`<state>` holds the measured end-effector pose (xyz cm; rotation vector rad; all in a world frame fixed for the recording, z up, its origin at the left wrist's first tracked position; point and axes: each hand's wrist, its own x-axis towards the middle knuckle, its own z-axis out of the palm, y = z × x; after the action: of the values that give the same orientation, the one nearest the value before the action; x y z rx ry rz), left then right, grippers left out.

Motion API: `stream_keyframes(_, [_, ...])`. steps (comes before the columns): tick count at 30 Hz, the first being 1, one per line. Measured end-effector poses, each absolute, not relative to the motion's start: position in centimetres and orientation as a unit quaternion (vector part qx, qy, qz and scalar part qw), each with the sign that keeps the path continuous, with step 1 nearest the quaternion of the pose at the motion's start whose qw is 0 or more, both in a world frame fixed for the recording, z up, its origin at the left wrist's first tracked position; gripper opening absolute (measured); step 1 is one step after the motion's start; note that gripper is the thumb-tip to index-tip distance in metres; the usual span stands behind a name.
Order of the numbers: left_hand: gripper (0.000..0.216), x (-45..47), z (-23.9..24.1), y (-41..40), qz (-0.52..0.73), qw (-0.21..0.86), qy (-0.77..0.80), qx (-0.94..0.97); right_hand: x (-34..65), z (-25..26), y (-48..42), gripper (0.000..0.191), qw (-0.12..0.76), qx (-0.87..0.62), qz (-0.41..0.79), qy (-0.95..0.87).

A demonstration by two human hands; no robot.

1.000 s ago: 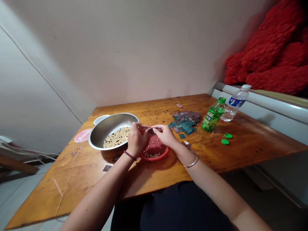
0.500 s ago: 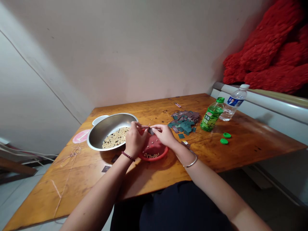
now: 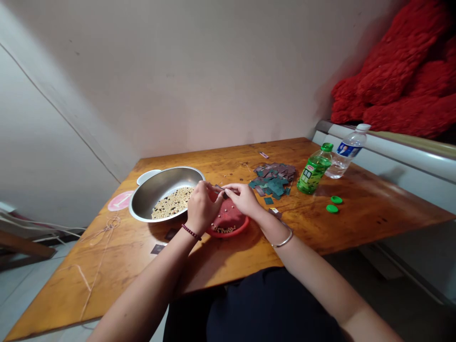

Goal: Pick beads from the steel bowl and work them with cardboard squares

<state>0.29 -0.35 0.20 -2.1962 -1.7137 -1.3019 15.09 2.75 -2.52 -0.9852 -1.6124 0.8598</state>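
Note:
Both of my hands meet over a red plastic basket, with fingertips pinched together. Between them is a small dark flat piece, mostly covered by the fingers. My left hand grips it from the left, beside the rim of the steel bowl. From the right, my right hand holds its other side between thumb and fingers. Small pale round beads or beans lie in the basket's near side. The bowl contains many pale ones mixed with dark ones.
A pile of green and brown flat squares lies right of the basket. Beyond it stand a green bottle and a clear water bottle. Two green caps, loose string and a pink round card are on the table.
The dark piece has turned between my fingertips and shows less of its face. My left hand has shifted slightly to the right; little else differs.

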Motion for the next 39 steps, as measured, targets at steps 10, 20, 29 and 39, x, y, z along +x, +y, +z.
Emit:
stream_keyframes(10, [0.028,0.44,0.34,-0.52,-0.419,0.063,-0.558,-0.714,15.04,-2.67,2.82,0.021,0.509,-0.411,0.352,-0.669])
stream_keyframes(20, [0.024,0.32,0.25,-0.46,-0.417,0.089,-0.555,-0.714,15.09,-2.33,2.52,0.02,0.507,-0.407,0.359,-0.67])
stream_keyframes(29, [0.023,0.45,0.04,-0.5,-0.429,0.072,-0.553,-0.711,14.97,-2.9,2.79,0.019,0.505,-0.405,0.364,-0.67])
stream_keyframes(39, [0.024,0.52,0.19,-0.73,-0.425,0.086,-0.565,-0.701,14.98,-2.63,2.62,0.02,0.514,-0.396,0.362,-0.669])
